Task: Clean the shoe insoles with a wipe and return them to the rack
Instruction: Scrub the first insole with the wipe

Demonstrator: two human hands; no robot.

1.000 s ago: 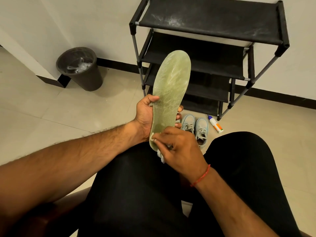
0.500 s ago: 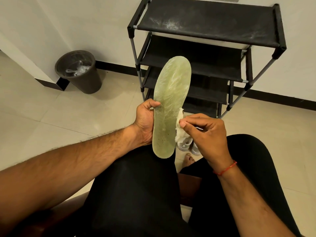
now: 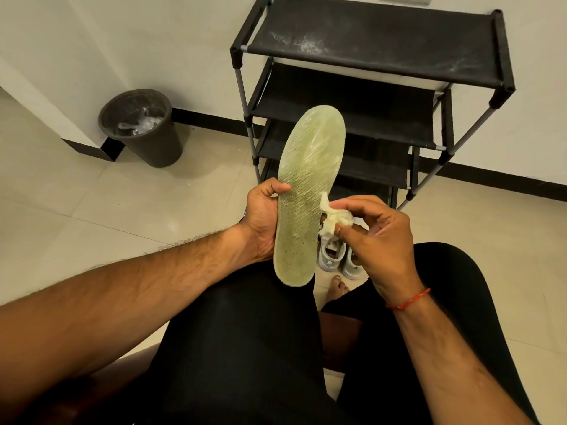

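Left hand point(image 3: 260, 222) gripping insole point(image 3: 306, 191) upright above lap, fingers curling round its edge. Right hand point(image 3: 377, 237), lifting off heel moments ago, now pinching bunched wipe point(image 3: 334, 219) beside right edge. Likely regathering; wiping continuing, rack point(image 3: 383, 50) return pending.

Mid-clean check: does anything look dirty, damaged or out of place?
Whitish dusty smears streak the top shelf of the rack. The insole, held by the left hand, shows dark specks near its lower end. The right hand pinches a crumpled wipe beside it. Nothing looks spilled.
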